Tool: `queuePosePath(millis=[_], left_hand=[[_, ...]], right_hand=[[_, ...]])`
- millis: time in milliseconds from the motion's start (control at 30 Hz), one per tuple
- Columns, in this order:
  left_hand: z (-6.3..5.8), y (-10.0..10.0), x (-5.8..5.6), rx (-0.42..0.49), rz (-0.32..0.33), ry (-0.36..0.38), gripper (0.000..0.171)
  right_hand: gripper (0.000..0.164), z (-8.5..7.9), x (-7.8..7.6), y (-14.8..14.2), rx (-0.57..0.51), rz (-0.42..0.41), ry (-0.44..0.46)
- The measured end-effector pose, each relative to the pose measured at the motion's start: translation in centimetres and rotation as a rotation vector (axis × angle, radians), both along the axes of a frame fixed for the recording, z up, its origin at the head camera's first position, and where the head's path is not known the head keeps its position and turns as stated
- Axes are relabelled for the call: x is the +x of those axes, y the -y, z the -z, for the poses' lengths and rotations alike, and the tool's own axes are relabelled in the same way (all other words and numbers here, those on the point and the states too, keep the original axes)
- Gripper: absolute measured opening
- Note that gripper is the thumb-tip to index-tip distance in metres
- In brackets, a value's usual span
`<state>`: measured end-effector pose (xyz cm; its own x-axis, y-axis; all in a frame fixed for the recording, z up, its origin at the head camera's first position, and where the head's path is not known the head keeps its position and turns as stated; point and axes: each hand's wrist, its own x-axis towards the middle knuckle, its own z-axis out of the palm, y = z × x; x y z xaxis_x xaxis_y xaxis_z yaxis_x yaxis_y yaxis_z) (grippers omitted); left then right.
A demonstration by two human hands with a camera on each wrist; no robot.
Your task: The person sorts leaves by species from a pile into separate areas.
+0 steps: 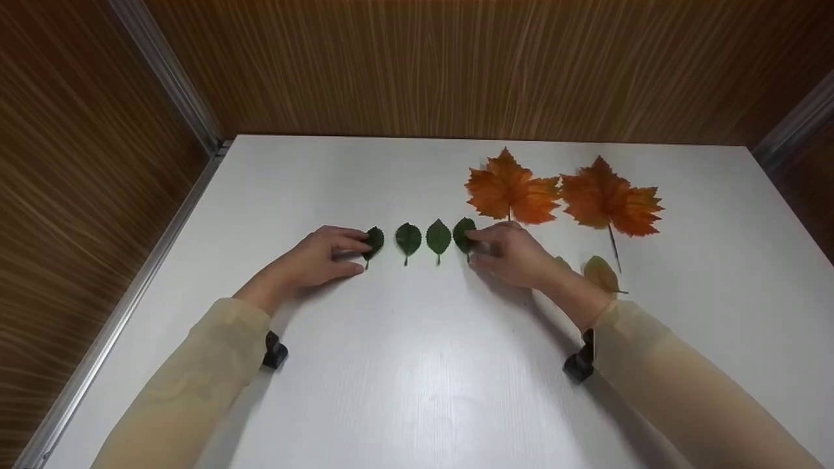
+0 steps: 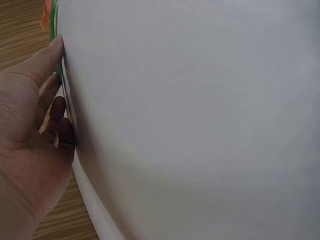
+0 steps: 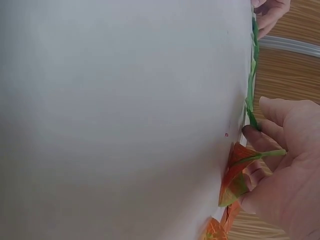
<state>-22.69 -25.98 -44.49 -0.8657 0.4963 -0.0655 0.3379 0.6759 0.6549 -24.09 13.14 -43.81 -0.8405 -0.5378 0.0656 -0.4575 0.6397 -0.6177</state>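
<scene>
Several dark green leaves lie in a row on the white table. At the row's left end my left hand (image 1: pixel 326 255) touches a leaf (image 1: pixel 374 241) with its fingertips; the thumb stands apart below it. My right hand (image 1: pixel 511 251) rests its fingertips on the leaf (image 1: pixel 464 234) at the right end, partly covering it, with the thumb held apart. Between the hands lie a rounded leaf (image 1: pixel 408 239) and a more pointed leaf (image 1: pixel 438 237), stems toward me. In the right wrist view the row appears edge-on, close to the right hand (image 3: pixel 295 160).
Two orange maple leaves, one left (image 1: pixel 511 187) and one right (image 1: pixel 609 195), lie behind and right of the right hand. A yellowish-green leaf (image 1: pixel 601 273) lies beside the right wrist; another there is mostly hidden. Wood-grain panels (image 1: pixel 423 71) border the table (image 1: pixel 417 391).
</scene>
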Motion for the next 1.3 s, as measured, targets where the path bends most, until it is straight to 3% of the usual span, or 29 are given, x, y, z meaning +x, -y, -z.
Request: queuePosePath(millis=[867,1067,1300], left_hand=[[0.2,0.3,-0.1,-0.017,-0.004,-0.006,0.039],[0.1,0.3,-0.2,-0.021,0.000,-0.022,0.039],[-0.5,-0.1,-0.1,-0.033,-0.004,-0.023,0.041]], right_hand=[[0.049,-0.4,0.0,-0.2,-0.001,0.044,0.065],[0.048,-1.1,0.4,-0.8,-0.029,0.031,0.044],[0.049,-2.8,1.3,-2.2,0.016,0.072,0.049]])
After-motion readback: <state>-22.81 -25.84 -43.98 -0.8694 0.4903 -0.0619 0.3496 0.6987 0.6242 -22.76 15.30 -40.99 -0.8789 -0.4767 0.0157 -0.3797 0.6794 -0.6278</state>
